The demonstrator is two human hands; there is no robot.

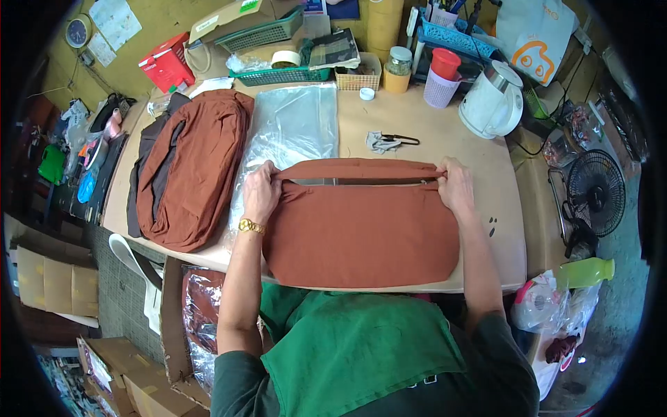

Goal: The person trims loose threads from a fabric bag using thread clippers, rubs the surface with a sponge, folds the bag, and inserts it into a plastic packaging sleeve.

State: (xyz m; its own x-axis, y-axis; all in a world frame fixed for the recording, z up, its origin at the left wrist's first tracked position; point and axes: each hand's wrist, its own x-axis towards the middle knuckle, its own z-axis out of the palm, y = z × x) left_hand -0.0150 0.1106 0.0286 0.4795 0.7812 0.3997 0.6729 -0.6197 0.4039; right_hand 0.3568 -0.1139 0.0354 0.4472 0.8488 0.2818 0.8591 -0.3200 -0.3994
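A rust-brown fabric bag (361,236) lies flat at the table's front edge, with a long slit-like opening near its top. My left hand (261,192), below a gold watch, is closed on the bag's upper left corner. At the upper right corner, my right hand (456,186) pinches the fabric by the end of the opening. The strip above the opening is stretched between both hands. Left of it rests a stack of similar rust-brown bags (198,167). Clear plastic sleeves (295,118) lie behind my left hand, and thread snips (401,140) sit with a grey cloth (380,142) farther back.
A white kettle (490,101), a lilac cup (440,89), a jar (398,69) and green baskets (281,75) line the table's back. A black fan (595,191) stands at right. An open carton (174,333) with plastic-wrapped goods is at lower left.
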